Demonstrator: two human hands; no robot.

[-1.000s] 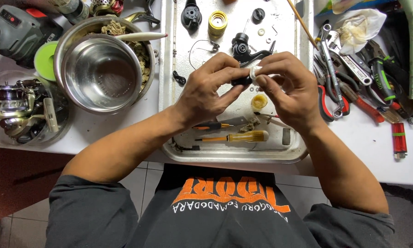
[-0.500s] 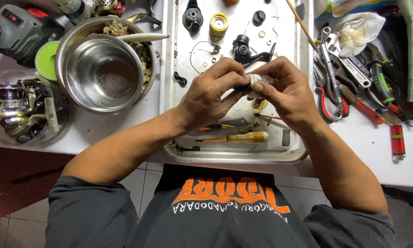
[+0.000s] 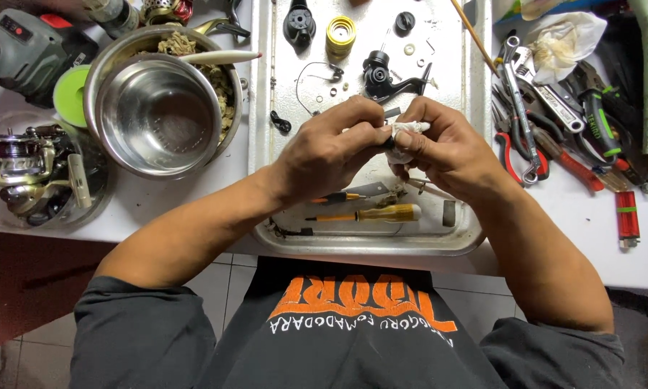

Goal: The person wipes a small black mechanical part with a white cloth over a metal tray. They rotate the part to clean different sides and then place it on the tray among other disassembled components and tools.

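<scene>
Right now a small white rag [image 3: 409, 130], wrapped around a little part that is mostly hidden, is sitting between both hands above the middle of the metal tray [image 3: 263, 144]. Its long axis is running roughly from nine to three o'clock, with the white tip poking out toward three. What the part inside is cannot be told; only a dark sliver is showing at its nine o'clock end.

The left hand [image 3: 331, 148] is coming in from seven o'clock, its fingers [image 3: 363, 137] pressing together on the nine o'clock end of the bundle. The right hand [image 3: 450, 148] is coming in from five o'clock, thumb and forefinger pinching the rag at its three o'clock end, the other fingers curling underneath. Both hands are touching it, so neither is nearer; they are gripping opposite ends along the same line.

Just at twelve o'clock from the hands a black reel body [image 3: 381, 75] is lying on the tray, with a yellow spool [image 3: 340, 36] and small washers further up. At six o'clock, under the wrists, a yellow-handled screwdriver [image 3: 371, 214] is lying crosswise. Off the tray, on the table [image 3: 194, 209], a steel bowl [image 3: 158, 115] is resting at nine o'clock, and pliers and wrenches [image 3: 547, 137] are spreading out at three o'clock beside a red lighter [image 3: 626, 216].
</scene>
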